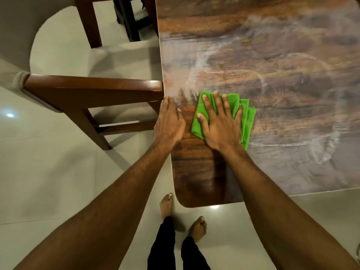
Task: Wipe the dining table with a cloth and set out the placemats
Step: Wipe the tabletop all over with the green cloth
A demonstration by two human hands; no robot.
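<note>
Two flat hands work the table [272, 75] near its left edge: my right hand [220, 127], fingers [217, 102] spread, presses the folded green cloth [246, 117] to wipe, my left hand [169, 123] apparently bracing, straight-fingered, alongside.

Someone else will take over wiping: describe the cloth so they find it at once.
Start at the wood-grain dining table, smeared with pale wipe streaks. Near its edge beside the wooden chair, the left hand rests on bare wood and the right hand presses the cloth. It is folded and bright green, the only vivid colour on the brown top.
</note>
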